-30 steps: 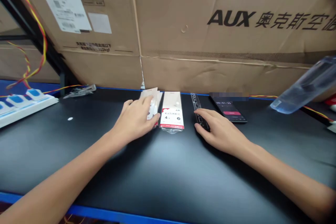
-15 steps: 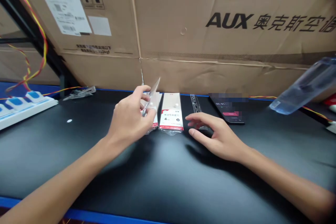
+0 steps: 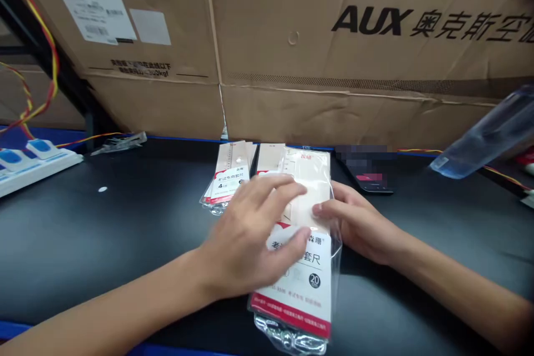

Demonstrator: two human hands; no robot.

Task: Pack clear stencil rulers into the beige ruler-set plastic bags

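Note:
A ruler set packet in a clear sleeve, with a white and red card reading 20 cm, is held up near the middle of the table. My right hand grips its right edge, thumb on the front and fingers behind. Across the packet's front lies my left hand, fingers apart and slightly blurred; whether it touches the sleeve I cannot tell. Behind it, a small pile of similar packets rests on the left. Another packet lies beside that pile, partly covered by the held one.
A phone lies right of the hands on the black table. A power strip and crumpled clear plastic are at left. A bluish transparent container tilts at right. A large cardboard box stands behind.
My left hand has moved from the left pile to the right and nearer. The ruler set packet is now in my right hand, which was empty. The view has shifted slightly.

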